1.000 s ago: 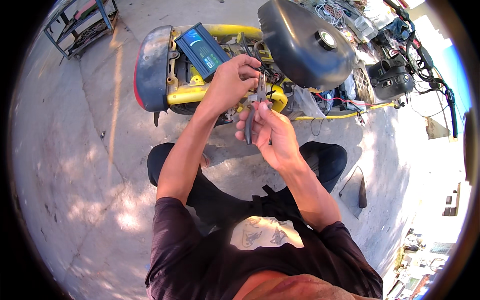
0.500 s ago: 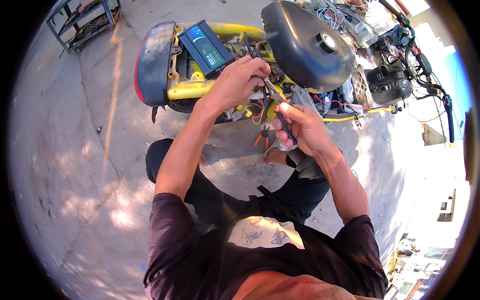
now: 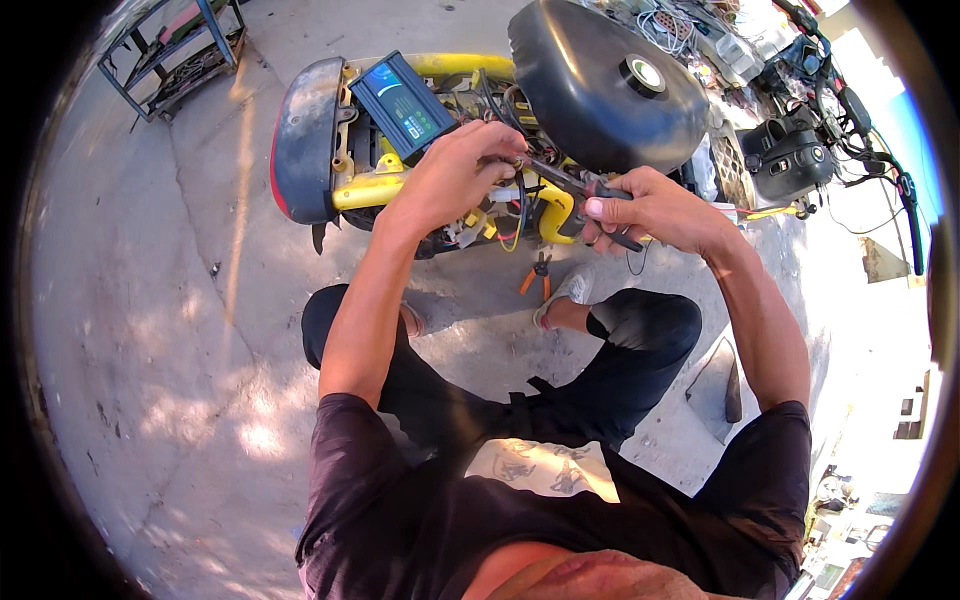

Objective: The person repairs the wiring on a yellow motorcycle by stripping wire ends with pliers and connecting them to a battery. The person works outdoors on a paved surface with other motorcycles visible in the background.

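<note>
My right hand point(image 3: 645, 212) is closed around the dark handles of a pair of pliers point(image 3: 562, 180). The pliers point left, and their jaws meet the fingertips of my left hand point(image 3: 462, 168). That hand is pinched on a thin dark wire point(image 3: 521, 190); the wire's end is hidden by fingers and jaws. Both hands are over the yellow frame point(image 3: 368, 190) of a motorbike with its wiring exposed. Just beyond my left hand, a blue and black electronic box point(image 3: 402, 103) rests tilted on the frame. A black fuel tank point(image 3: 605, 85) sits right of it.
Orange-handled pliers point(image 3: 537, 274) lie on the concrete near my shoe point(image 3: 568, 295). The dark tail section point(image 3: 308, 140) is at the left, the handlebars point(image 3: 868, 150) at the far right. A metal trolley point(image 3: 175, 60) stands far left. Cables and clutter point(image 3: 690, 40) pile up behind the tank.
My right hand has moved right and slightly up, swinging the pliers from steep to flatter. My left hand has shifted slightly, still pinched by the jaws. The whole view has shifted a little.
</note>
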{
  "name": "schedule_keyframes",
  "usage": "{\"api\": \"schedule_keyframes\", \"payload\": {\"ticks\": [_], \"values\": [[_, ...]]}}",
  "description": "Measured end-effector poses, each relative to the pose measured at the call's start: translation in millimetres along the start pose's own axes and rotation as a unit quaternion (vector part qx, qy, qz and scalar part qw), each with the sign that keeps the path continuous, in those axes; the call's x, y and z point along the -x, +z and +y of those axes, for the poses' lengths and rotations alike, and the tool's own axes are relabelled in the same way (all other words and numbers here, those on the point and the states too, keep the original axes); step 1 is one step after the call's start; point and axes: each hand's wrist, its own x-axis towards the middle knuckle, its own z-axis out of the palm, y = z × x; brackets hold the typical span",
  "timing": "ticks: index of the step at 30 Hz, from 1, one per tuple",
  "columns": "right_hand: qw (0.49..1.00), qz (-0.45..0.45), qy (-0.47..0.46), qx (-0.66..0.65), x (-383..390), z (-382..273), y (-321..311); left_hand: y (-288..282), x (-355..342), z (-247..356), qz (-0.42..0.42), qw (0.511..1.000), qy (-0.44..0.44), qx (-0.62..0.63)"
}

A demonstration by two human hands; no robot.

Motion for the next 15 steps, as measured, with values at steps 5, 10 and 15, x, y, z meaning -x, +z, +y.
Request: {"api": "schedule_keyframes", "payload": {"ticks": [5,10,15], "values": [[0.997,0.036,-0.049,-0.041,4.5,47.4,21.6,-0.7,-2.1,-5.6,0.014,0.991,0.051,-0.124],[0.971,0.023,-0.080,-0.224,-15.7,60.7,48.1,10.8,-12.0,-12.9,0.054,0.995,-0.079,0.042],[0.866,-0.067,-0.100,-0.485,-30.1,52.1,80.8,11.4,-11.5,-26.0,0.061,0.983,-0.103,0.140]]}}
